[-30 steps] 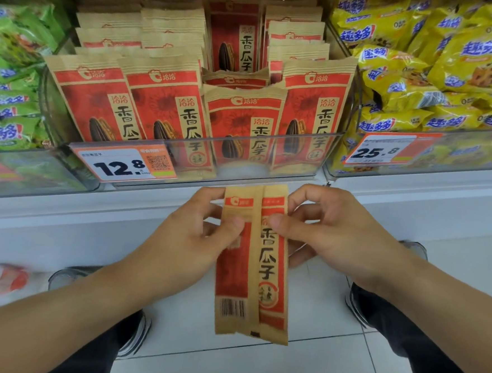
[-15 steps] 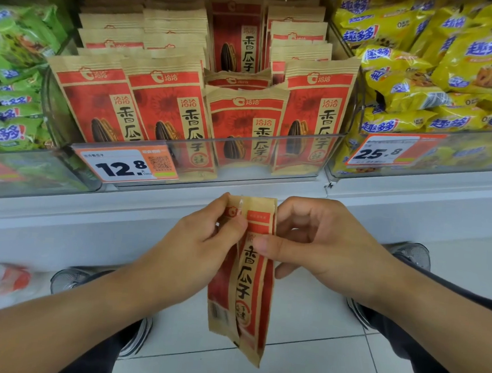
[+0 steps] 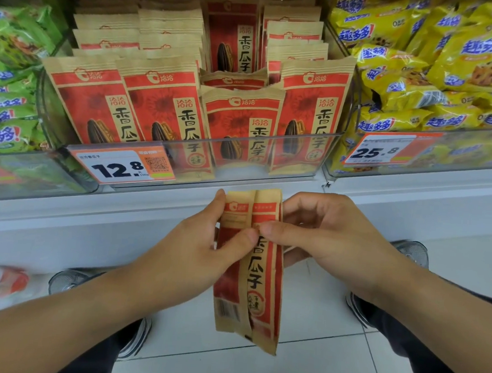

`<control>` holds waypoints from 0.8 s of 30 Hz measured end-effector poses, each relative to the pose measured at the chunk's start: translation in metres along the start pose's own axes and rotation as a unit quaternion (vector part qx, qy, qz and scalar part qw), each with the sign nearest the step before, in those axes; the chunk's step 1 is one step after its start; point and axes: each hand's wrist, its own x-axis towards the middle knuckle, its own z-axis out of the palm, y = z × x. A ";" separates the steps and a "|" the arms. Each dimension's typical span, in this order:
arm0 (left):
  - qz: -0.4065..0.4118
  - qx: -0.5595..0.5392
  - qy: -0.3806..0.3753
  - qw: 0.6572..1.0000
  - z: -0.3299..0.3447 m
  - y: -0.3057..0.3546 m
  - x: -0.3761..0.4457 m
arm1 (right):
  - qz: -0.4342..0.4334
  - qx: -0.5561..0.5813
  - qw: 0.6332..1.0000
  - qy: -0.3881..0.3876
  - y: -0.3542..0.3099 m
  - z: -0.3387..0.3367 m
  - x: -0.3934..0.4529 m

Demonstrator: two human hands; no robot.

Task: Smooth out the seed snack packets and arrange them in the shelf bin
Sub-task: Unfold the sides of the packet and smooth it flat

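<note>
— So what sits at the far left?
— Green snack bags, then the clear shelf bin with rows of red-and-tan seed packets standing upright, faces toward the camera, and a 12.8 price tag on its front wall.
— And the hands?
— The person's left hand pinches the held packet from the left, thumb on its front and fingers curled behind. The right hand pinches it from the right, thumb tip meeting the left thumb near the fold.
— How does that packet lie?
— Folded lengthwise, long axis vertical, top edge up just below the bin, bottom hanging over the floor.
— Further right?
— Yellow snack bags with a 25.8 tag. Below runs a white shelf front; pale floor tiles and the person's shoes show underneath.
</note>
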 end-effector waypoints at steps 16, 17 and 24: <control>-0.008 0.016 -0.095 0.995 -0.005 0.010 -0.009 | 0.030 0.023 0.998 0.044 -0.003 -0.006 0.001; -0.009 0.017 -0.098 0.995 -0.005 0.010 -0.009 | 0.023 -0.001 0.999 0.030 -0.002 -0.005 0.001; -0.021 0.027 -0.118 0.992 -0.007 0.002 -0.006 | 0.030 -0.025 0.996 -0.077 0.000 -0.004 -0.004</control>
